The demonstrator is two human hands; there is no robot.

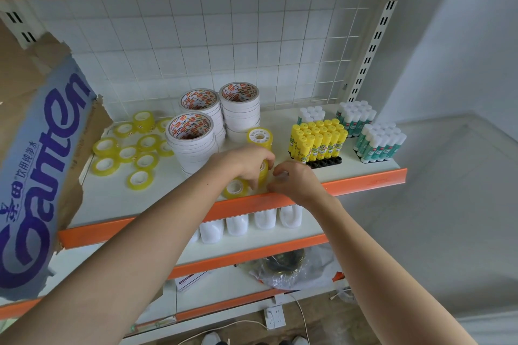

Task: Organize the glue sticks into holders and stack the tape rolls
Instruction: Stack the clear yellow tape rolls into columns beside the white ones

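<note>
Stacking of the small yellow tape rolls at the front lip of the shelf. The left hand curls its fingers around a short stack of yellow rolls, apparently to keep it upright; a further roll lies flat just left of that stack. The right hand sits just right of the stack with fingers bent toward it — whether they grasp anything cannot be told. Behind the stack stands a taller yellow pile, and left of that the three white tape columns, already built. The loose yellow rolls far left of the stack remain unsorted. Right of the stack, the yellow glue sticks stand in a black holder, upright so that caps face the buyer; the green-labelled sticks are grouped beyond.
</note>
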